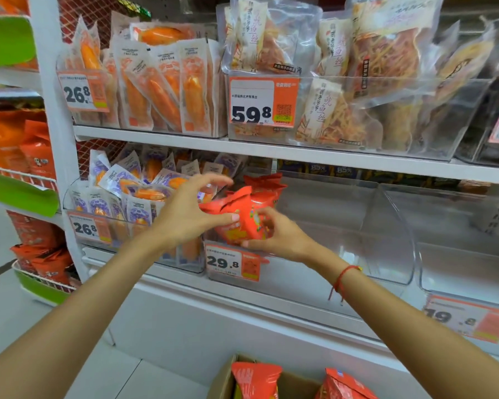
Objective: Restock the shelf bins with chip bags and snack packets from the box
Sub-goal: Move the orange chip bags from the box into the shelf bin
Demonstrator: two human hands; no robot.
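Observation:
A red chip bag [242, 214] sits at the left end of a clear shelf bin [357, 226] on the lower shelf, above the 29.8 price tag [232, 262]. Behind it stands another red bag [264, 187]. My left hand [185, 211] has its thumb against the bag's left side, fingers spread above it. From the right, my right hand [274, 234] grips the bag's lower right corner. A cardboard box [225, 381] at the bottom edge holds more red bags [255, 380].
Left of the bin is a bin of purple-and-orange packets [133, 197]. The upper shelf [242, 145] carries orange packets and clear bags of shredded snack. To the right stands another clear bin [458, 240]. A side rack with orange bags [18, 145] is at far left.

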